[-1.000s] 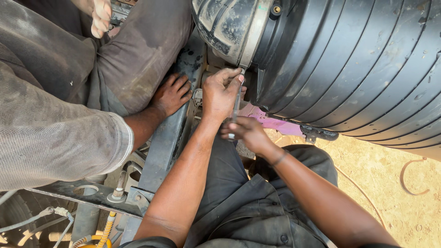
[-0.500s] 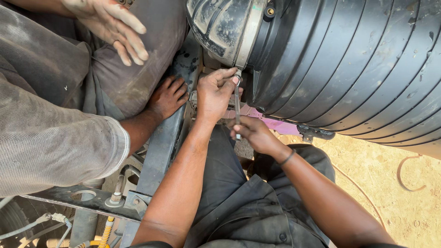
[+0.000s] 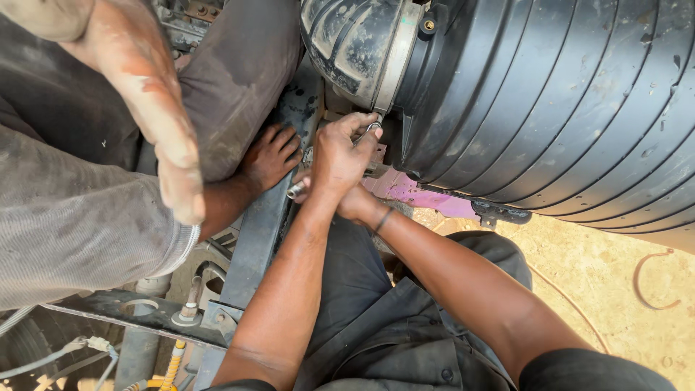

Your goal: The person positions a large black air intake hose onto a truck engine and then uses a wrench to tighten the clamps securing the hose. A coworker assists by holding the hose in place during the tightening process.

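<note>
Two hands of the person wearing the camera are working close together just under the big black ribbed drum (image 3: 550, 108), where its dusty end cap (image 3: 355, 43) is meeting a metal band. The left hand (image 3: 339, 156) is curling around a slim metal wrench (image 3: 365, 132), its fingers pressed tight on the shaft, and the wrench tip is sitting right at the band below the drum. The right hand (image 3: 352, 204) is lying mostly hidden behind the left wrist, so I cannot tell whether it is gripping anything; a short metal socket piece (image 3: 295, 190) is sticking out beside it, below and left of the drum. A thin dark band is circling the right wrist.

Another person's hand (image 3: 271, 156) is resting spread on the dark steel beam (image 3: 257, 239), left of the drum, and a second dusty hand (image 3: 156, 108) of theirs is hanging loose farther left, over grey trousers. A pink panel (image 3: 420, 195) is showing directly beneath the drum. Sandy ground (image 3: 608, 282) is lying to the drum's lower right, with a curved wire lying on it.
</note>
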Demonstrator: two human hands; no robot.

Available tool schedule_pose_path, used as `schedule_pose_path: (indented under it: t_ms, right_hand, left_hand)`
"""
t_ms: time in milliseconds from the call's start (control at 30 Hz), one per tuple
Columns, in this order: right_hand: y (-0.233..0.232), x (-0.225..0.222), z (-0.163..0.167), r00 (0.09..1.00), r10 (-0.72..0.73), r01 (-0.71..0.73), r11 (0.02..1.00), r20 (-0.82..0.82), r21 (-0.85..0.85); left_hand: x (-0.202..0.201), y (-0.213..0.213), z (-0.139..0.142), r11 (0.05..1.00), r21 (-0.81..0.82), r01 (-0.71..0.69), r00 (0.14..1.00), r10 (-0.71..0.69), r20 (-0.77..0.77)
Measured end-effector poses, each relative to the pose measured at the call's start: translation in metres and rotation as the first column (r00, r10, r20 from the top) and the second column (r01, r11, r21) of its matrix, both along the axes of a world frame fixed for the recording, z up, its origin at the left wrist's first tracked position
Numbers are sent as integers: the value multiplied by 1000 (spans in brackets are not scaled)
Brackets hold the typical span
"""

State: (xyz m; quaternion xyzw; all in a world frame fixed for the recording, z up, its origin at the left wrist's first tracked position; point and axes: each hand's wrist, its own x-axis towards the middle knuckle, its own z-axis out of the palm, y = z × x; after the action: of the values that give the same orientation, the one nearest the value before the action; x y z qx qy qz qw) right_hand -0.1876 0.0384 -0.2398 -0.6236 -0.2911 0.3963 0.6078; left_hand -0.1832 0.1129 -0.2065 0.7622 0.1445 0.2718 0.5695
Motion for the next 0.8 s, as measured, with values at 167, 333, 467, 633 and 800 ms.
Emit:
schedule_pose_path:
  t_ms: [167,333,467,633,800]
  right_hand:
    - [-28,8,-1,971,57,-45,997,234,-60]
    - [-101,8,3,994,5,19,975,106,-219]
    - [-137,19,23,997,-82,83,970,11,-228]
    - [-150,26,21,994,-106,111,957,34,-269]
    - [-99,4,-1,953,-171,117,969,-250,-216]
  left_hand:
    - [3,8,-9,884,-414,220,974,-224,38]
    - [9,-1,-18,817,-550,172,985,-138,104]
    - [6,-6,-17,926,-370,78,997,-65,47]
    - [6,-8,-13,927,-367,82,996,-63,62]
    - [7,-11,-9,907,-413,83,996,-81,21]
